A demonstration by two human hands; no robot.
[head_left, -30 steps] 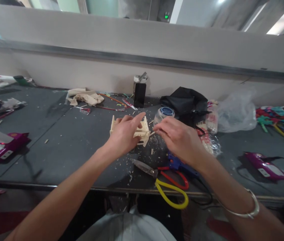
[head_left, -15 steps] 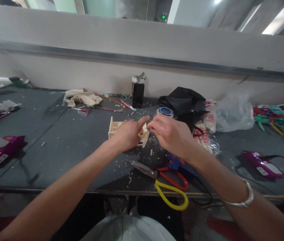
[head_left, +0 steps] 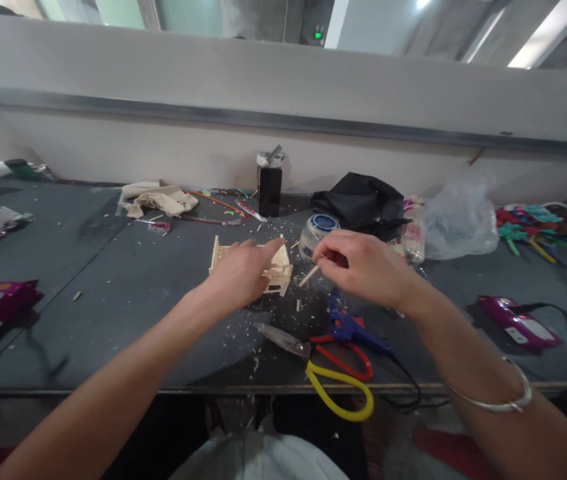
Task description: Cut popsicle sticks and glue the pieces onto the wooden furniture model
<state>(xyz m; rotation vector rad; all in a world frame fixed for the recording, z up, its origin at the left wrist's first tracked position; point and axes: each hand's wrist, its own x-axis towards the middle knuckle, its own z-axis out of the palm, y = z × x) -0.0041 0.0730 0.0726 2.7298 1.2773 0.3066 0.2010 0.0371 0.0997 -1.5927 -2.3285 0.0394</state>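
Pinching a thin wooden stick (head_left: 308, 276) between thumb and fingers, the right hand (head_left: 356, 267) is nearly closed above the bench (head_left: 153, 320). The left hand (head_left: 237, 272) is half curled over a small wooden frame (head_left: 277, 274) and holds it, between the front and back edges of the bench. The stick points toward the frame but stays apart from it. Scissors (head_left: 296, 345) lie at the front edge, with the yellow handle (head_left: 320, 395) passing over it.

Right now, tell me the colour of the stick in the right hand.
The stick is pale cream, seen best in the head view.
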